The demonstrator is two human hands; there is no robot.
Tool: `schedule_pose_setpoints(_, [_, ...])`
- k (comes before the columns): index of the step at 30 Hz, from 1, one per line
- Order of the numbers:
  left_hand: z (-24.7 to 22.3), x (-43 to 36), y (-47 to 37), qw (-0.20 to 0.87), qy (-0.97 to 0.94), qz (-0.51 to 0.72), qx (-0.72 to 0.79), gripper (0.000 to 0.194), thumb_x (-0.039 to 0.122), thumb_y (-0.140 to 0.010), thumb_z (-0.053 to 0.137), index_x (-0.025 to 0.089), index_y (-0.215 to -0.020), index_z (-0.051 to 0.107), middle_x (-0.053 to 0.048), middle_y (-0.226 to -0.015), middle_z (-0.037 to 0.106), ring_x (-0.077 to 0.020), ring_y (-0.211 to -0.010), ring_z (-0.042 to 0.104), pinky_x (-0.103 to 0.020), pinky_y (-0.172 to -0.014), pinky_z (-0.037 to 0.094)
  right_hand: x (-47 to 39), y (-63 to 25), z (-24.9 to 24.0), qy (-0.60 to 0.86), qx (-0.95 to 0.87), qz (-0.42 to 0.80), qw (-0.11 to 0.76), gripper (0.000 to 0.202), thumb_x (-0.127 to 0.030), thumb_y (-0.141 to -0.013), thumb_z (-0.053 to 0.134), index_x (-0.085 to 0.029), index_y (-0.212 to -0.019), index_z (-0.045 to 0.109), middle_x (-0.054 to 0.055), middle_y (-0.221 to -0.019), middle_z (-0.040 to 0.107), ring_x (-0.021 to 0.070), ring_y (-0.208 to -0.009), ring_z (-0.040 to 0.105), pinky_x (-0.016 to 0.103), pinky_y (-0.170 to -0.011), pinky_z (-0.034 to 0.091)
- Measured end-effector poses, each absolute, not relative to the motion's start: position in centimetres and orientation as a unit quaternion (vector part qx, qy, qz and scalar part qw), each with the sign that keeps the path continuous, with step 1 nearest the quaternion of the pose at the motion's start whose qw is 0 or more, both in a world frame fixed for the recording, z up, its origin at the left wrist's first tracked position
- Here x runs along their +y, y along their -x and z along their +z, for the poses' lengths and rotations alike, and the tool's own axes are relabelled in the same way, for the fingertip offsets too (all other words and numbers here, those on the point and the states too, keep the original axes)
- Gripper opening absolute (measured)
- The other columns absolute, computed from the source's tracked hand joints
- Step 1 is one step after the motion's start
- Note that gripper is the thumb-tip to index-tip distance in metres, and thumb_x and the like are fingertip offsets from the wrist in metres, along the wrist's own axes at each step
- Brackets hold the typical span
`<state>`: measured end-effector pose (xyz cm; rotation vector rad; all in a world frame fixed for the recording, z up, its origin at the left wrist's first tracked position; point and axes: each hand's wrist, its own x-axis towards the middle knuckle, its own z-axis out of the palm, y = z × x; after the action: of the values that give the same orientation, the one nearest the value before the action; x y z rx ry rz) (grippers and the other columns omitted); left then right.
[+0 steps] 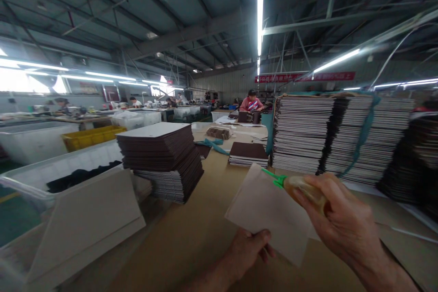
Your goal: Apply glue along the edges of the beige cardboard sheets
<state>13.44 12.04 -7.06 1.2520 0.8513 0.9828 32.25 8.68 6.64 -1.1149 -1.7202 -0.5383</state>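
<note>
A pale, flat rectangular board (270, 212) is tilted above the brown table in front of me. My left hand (251, 248) pinches its near edge, thumb on top and fingers underneath. In my right hand (342, 216) is a glue bottle (306, 191), its amber body lying on its side. The bottle's green nozzle (273, 177) points left, with the tip at the far corner of the board. Whether the tip touches the surface I cannot tell. Beyond the board lies a short stack of dark brown panels (248, 150).
Left stands a tall stack of dark boards (160, 155), beside leaning pale boards (89, 223) and a white bin (30, 178). High bundled stacks (301, 132) with a teal strap (364, 137) rise at the right. A co-worker (252, 102) sits at the table's far end.
</note>
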Motion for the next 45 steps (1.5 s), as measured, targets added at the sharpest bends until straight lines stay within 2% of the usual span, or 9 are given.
schedule_pose_setpoints(4, [-6.1, 11.7, -13.6, 0.627, -0.538, 0.434, 0.359, 0.040, 0.052, -0.068, 0.062, 0.013, -0.071, 0.063, -0.003, -0.055, 0.060, -0.0118, -0.045, 0.052, -0.024, -0.046, 0.040, 7.8, -32.7, 6.4, 0.494, -0.690, -0.214, 0.483, 0.038, -0.059, -0.093, 0.047, -0.023, -0.099, 0.057, 0.000, -0.087, 0.059, 0.0146, -0.058, 0.055, 0.026, -0.048, 0.038])
schedule_pose_setpoints(11, [-5.5, 11.4, -13.4, 0.611, -0.547, 0.422, 0.387, 0.038, 0.049, -0.070, 0.060, 0.011, -0.072, 0.064, -0.003, -0.053, 0.059, -0.0111, -0.043, 0.049, -0.025, -0.047, 0.041, 7.5, -32.5, 6.7, 0.490, -0.701, -0.197, 0.479, 0.035, -0.054, -0.094, 0.047, -0.021, -0.100, 0.057, 0.002, -0.087, 0.058, 0.0155, -0.060, 0.054, 0.026, -0.049, 0.038])
schedule_pose_setpoints(17, [-5.8, 11.6, -13.4, 0.617, -0.549, 0.416, 0.381, 0.043, 0.054, -0.070, 0.061, 0.011, -0.073, 0.065, -0.004, -0.054, 0.059, -0.0120, -0.044, 0.050, -0.026, -0.048, 0.040, 6.9, -33.0, 6.4, 0.509, -0.690, -0.199, 0.475, 0.034, -0.054, -0.093, 0.049, -0.022, -0.099, 0.056, 0.002, -0.089, 0.059, 0.0151, -0.059, 0.055, 0.026, -0.048, 0.038])
schedule_pose_setpoints(23, [-5.5, 11.4, -13.1, 0.604, -0.568, 0.391, 0.399, 0.047, 0.058, -0.071, 0.059, 0.013, -0.060, 0.062, -0.005, -0.057, 0.061, -0.0110, -0.046, 0.048, -0.027, -0.051, 0.039, 6.5, -33.0, 7.0, 0.506, -0.696, -0.183, 0.476, 0.029, -0.049, -0.093, 0.051, -0.021, -0.100, 0.057, 0.003, -0.088, 0.059, 0.0164, -0.061, 0.056, 0.026, -0.048, 0.039])
schedule_pose_setpoints(31, [-4.7, 11.1, -13.1, 0.602, -0.566, 0.379, 0.417, 0.051, 0.062, -0.068, 0.060, 0.013, -0.059, 0.062, -0.005, -0.056, 0.062, -0.0117, -0.047, 0.049, -0.027, -0.054, 0.039, 5.9, -34.5, 5.6, 0.524, -0.678, -0.198, 0.476, 0.034, -0.055, -0.093, 0.049, -0.022, -0.097, 0.057, 0.000, -0.082, 0.056, 0.0141, -0.057, 0.054, 0.025, -0.047, 0.036])
schedule_pose_setpoints(39, [-5.1, 11.3, -12.8, 0.602, -0.567, 0.386, 0.408, 0.053, 0.064, -0.066, 0.062, 0.012, -0.059, 0.063, -0.007, -0.058, 0.063, -0.0129, -0.049, 0.051, -0.028, -0.054, 0.041, 5.2, -34.1, 6.6, 0.526, -0.686, -0.170, 0.473, 0.027, -0.048, -0.094, 0.051, -0.022, -0.100, 0.056, 0.001, -0.086, 0.058, 0.0155, -0.064, 0.056, 0.026, -0.051, 0.039])
schedule_pose_setpoints(45, [-5.4, 11.6, -12.8, 0.600, -0.571, 0.380, 0.413, 0.050, 0.060, -0.072, 0.060, 0.011, -0.060, 0.064, -0.007, -0.061, 0.064, -0.0125, -0.050, 0.051, -0.028, -0.057, 0.041, 4.1, -35.2, 5.9, 0.578, -0.664, -0.155, 0.449, 0.032, -0.053, -0.093, 0.049, -0.022, -0.100, 0.056, 0.001, -0.089, 0.058, 0.0138, -0.055, 0.052, 0.027, -0.049, 0.039])
